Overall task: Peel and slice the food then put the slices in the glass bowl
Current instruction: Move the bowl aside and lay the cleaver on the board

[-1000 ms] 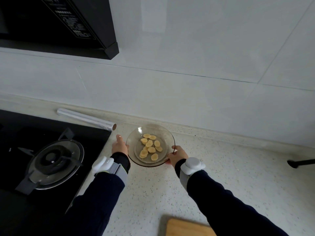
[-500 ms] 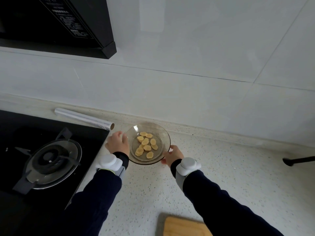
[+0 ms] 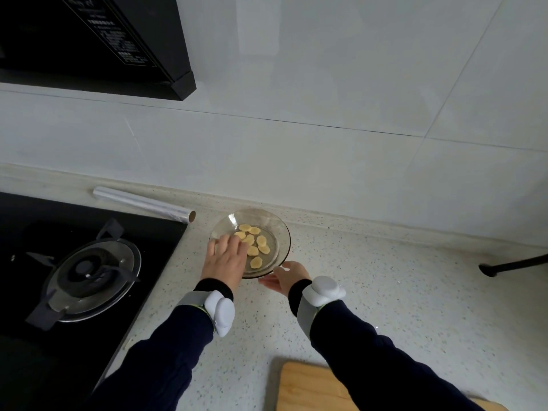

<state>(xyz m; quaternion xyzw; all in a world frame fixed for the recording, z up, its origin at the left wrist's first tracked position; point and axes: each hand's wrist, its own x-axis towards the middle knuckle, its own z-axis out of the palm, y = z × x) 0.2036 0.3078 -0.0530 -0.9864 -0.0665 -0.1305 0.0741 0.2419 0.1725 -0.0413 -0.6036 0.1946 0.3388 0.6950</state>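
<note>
The glass bowl (image 3: 280,225) rests on the speckled counter near the wall, with several pale yellow slices (image 3: 262,241) lying in it. My left hand (image 3: 226,259) hovers over the bowl's left side, palm down and fingers spread, the fingertips reaching the nearest slices and hiding part of the rim. At the bowl's near right edge, my right hand (image 3: 289,275) has its thumb above the rim and its fingers below it, holding the bowl there.
A roll of foil (image 3: 142,203) lies left of the bowl beside the black gas stove (image 3: 89,271). A wooden cutting board (image 3: 308,387) sits at the bottom edge. A dark handle (image 3: 516,264) pokes in from the right. The range hood (image 3: 89,40) hangs above left.
My left hand let go of the bowl's left rim and moved over the bowl onto the slices. The bowl shifted slightly toward the wall; my right hand stays at its near edge.
</note>
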